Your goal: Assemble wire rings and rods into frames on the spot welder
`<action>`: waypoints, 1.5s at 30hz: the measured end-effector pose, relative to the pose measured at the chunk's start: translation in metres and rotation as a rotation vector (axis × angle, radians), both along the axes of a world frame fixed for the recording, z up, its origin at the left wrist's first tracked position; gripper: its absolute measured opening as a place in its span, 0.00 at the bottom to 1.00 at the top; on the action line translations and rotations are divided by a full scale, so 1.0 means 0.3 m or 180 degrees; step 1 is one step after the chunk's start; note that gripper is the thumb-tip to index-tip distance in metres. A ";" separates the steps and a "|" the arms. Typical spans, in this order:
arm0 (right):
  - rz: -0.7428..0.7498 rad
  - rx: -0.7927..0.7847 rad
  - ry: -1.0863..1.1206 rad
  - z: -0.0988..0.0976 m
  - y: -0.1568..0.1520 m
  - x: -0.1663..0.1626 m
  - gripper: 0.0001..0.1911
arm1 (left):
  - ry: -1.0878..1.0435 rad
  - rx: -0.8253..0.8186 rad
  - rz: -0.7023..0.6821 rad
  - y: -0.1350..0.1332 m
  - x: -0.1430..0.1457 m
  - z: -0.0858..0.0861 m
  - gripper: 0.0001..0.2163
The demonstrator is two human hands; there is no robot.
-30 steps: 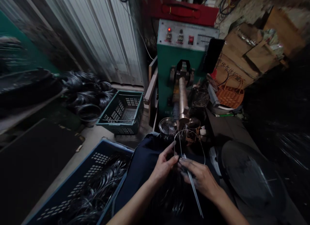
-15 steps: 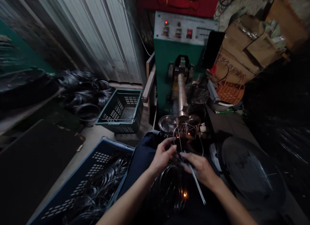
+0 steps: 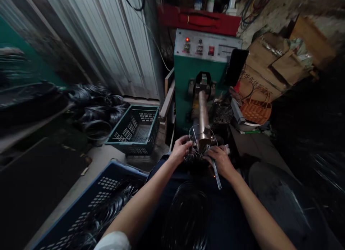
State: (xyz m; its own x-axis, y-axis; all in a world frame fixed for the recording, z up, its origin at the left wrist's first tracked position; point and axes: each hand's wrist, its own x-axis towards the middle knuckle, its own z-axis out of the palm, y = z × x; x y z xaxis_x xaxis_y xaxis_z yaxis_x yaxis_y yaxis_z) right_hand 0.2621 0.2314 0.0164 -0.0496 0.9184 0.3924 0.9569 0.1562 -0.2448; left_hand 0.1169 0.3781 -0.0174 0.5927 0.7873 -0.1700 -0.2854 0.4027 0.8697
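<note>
My left hand (image 3: 182, 148) pinches the left side of a thin wire ring (image 3: 189, 132), which stands around the tip of the machine's metal arm (image 3: 204, 113). On the other side, my right hand (image 3: 219, 159) is closed around several thin metal rods (image 3: 216, 176), whose ends point down toward me. The right fingers are also close to the ring's lower right side; whether they touch it is hidden. Behind the hands stands the green welding machine (image 3: 183, 95) with a lit red lamp. A bundle of wire rings (image 3: 188, 210) lies on my lap.
At left stand a green plastic crate (image 3: 126, 144) and a blue crate (image 3: 81, 203) holding wire rings. Coiled wire (image 3: 93, 102) is heaped by the metal wall. A wicker basket (image 3: 256, 111) and a cardboard box (image 3: 265, 59) are at right. A dark round object (image 3: 280, 196) sits near my right arm.
Both hands have moved forward to the machine's arm tip, carrying the wire ring and the rods. The glowing sparks have mostly faded. The view has tilted up slightly.
</note>
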 end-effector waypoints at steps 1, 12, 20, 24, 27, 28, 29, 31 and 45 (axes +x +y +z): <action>-0.0013 0.0033 0.0006 -0.002 0.006 0.002 0.07 | -0.0013 0.0003 0.0000 0.008 0.003 -0.004 0.21; 0.0163 0.0041 0.0112 -0.009 0.019 -0.012 0.08 | -0.0085 0.0058 0.0119 0.010 0.004 0.029 0.18; 0.0566 -0.0539 0.1333 0.046 -0.235 -0.210 0.10 | 0.0474 0.0153 -0.0507 -0.200 -0.165 -0.059 0.18; -0.0234 -0.0842 0.2669 0.066 -0.345 -0.243 0.10 | 0.0490 0.0063 -0.0452 -0.289 -0.259 -0.053 0.16; -0.0793 -0.1045 0.3757 0.041 -0.395 -0.257 0.16 | 0.0466 -0.0045 -0.0454 -0.332 -0.306 -0.015 0.15; -0.0859 -0.1077 0.4064 0.031 -0.405 -0.263 0.18 | 0.0489 -0.0062 -0.0463 -0.343 -0.318 -0.007 0.15; -0.0881 -0.1105 0.4284 0.023 -0.413 -0.269 0.19 | 0.0520 -0.0065 -0.0465 -0.352 -0.328 -0.002 0.15; -0.0828 -0.1162 0.4457 0.015 -0.422 -0.279 0.18 | 0.0584 -0.0034 -0.0442 -0.364 -0.345 -0.007 0.16; 0.0714 -0.1101 0.0219 -0.024 -0.368 -0.232 0.31 | 0.0547 -0.0245 -0.0485 -0.367 -0.370 -0.032 0.15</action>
